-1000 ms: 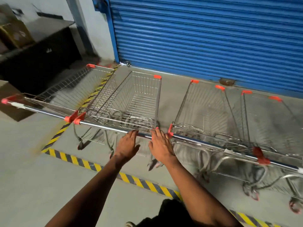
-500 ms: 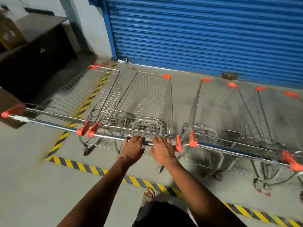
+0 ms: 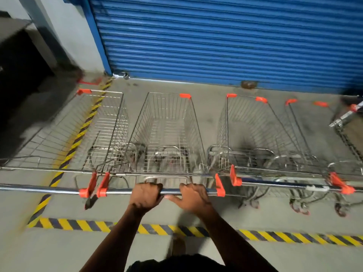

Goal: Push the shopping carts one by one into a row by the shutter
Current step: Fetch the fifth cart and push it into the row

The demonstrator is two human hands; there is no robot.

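Observation:
Several wire shopping carts with orange corner caps stand side by side, noses toward the blue shutter (image 3: 225,38). The middle cart (image 3: 167,122) is straight ahead of me. My left hand (image 3: 146,197) and my right hand (image 3: 191,197) both grip its steel handle bar (image 3: 170,191), close together near the bar's centre. One cart (image 3: 78,130) stands to its left over the striped line. Another cart (image 3: 255,126) stands to its right, with a further one (image 3: 306,134) beyond. All the baskets are empty.
Yellow-and-black hazard tape (image 3: 275,235) runs across the concrete floor behind the carts and up the left side. A dark cabinet (image 3: 21,75) stands at the left by the wall. Part of another cart (image 3: 347,116) shows at the far right.
The middle cart has rolled forward toward the shutter and now stands level with its neighbours. My hands went from resting on the handle to gripping it.

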